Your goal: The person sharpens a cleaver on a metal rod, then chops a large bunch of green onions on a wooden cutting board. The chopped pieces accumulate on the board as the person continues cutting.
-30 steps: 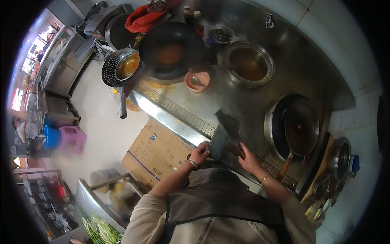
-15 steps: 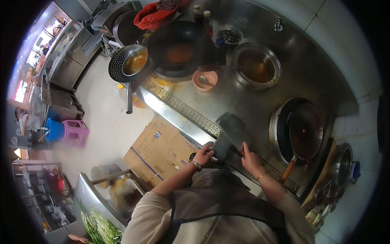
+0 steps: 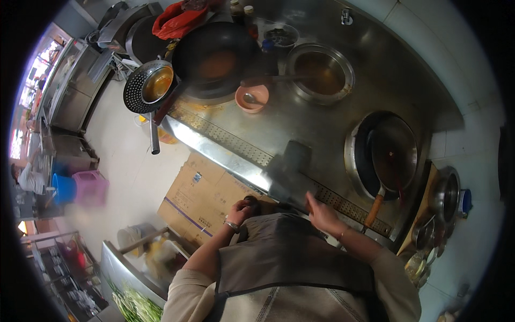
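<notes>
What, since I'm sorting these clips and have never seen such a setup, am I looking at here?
There is no machine: a person works with two bare hands. The view comes from a wide camera worn on their head, looking down, so straight edges look bent. The right hand grips a broad dark tool, too blurred to name. The left hand is to the left of it; whether it holds anything is unclear. On the metal counter are a dark wok, a pink bowl with a spoon in it, a round metal pot and, farther right, a wooden-handled pan.
</notes>
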### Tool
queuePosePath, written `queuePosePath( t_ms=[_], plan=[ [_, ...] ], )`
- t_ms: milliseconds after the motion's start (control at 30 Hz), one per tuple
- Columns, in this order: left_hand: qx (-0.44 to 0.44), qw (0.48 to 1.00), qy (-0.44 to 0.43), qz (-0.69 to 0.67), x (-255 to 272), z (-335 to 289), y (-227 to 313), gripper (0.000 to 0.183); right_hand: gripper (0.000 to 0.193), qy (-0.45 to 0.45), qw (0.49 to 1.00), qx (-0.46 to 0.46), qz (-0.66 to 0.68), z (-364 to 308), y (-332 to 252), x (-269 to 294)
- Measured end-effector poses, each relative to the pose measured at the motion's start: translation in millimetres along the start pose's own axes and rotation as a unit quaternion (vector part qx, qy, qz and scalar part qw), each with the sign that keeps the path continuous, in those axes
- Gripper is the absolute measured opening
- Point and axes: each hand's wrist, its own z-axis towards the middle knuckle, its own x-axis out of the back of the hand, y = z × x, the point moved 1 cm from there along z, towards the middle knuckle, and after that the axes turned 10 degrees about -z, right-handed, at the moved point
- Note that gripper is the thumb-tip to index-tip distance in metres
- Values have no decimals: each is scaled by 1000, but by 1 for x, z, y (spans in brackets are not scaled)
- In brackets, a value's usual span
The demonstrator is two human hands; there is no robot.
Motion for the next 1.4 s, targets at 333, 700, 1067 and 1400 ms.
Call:
queuePosePath(
  t_ms=[333, 700, 1067, 1400],
  plan=[
    [31, 999, 3, 34, 4, -3, -4, 32, 67, 192, 976, 72, 76, 15, -1, -4],
    [-49, 998, 21, 31, -4, -4, -1, 34, 73, 130, 990, 15, -57, 22, -16, 10],
    [-284, 926, 148, 199, -11, -16, 38, 66, 69, 183, 981, 24, 67, 31, -15, 9],
    [-377, 591, -12, 713, -76, -1, 129, 63, 72, 174, 979, 65, -79, 35, -22, 9]
  ],
)
